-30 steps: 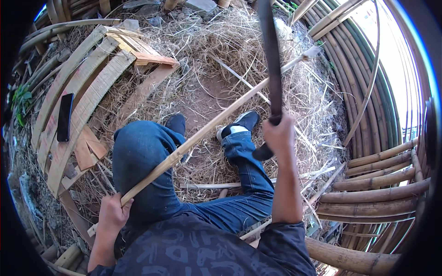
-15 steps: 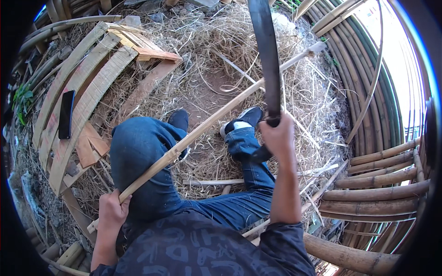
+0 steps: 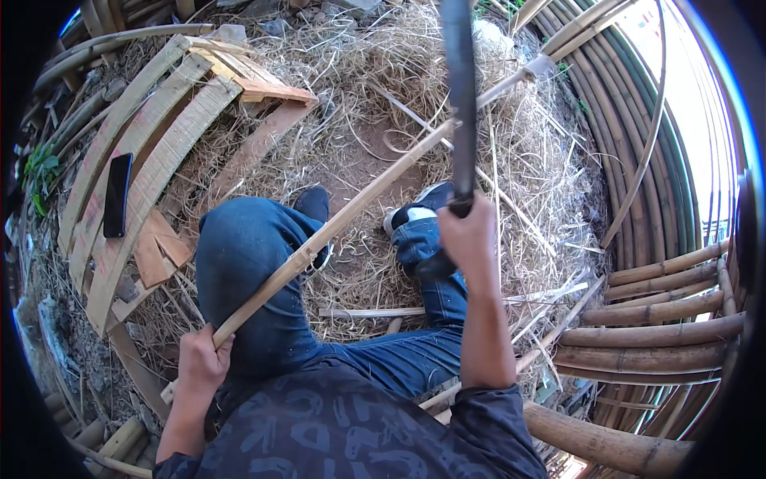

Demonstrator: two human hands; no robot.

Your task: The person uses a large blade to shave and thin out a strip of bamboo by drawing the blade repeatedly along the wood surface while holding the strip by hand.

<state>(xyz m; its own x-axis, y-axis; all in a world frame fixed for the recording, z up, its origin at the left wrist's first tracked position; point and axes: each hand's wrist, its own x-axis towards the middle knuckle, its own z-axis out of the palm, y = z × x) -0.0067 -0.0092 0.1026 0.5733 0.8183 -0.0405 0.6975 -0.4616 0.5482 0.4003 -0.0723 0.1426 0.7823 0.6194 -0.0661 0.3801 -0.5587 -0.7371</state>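
Observation:
Low at the left, my left hand (image 3: 203,359) is closed around the near part of a split bamboo strip (image 3: 351,209). The pale strip slants up to the right, passing over my bent left knee, and its near end sticks out behind the hand. My right hand (image 3: 471,239) grips the dark handle of a machete (image 3: 460,104). The long dark blade points away from me and crosses over the far half of the strip. Whether blade and strip touch, I cannot tell. My fingers on the handle are partly hidden.
A curved wooden slatted piece (image 3: 144,152) lies at the left with a black phone (image 3: 117,195) on it. Bamboo shavings (image 3: 359,88) cover much of the ground. Stacked bamboo poles (image 3: 654,335) stand along the right side. A thick pole (image 3: 606,439) lies near my right arm.
My right hand and the machete have shifted slightly left, and the blade stands a little straighter. The bamboo strip and left hand have moved slightly, with the strip's far end going up.

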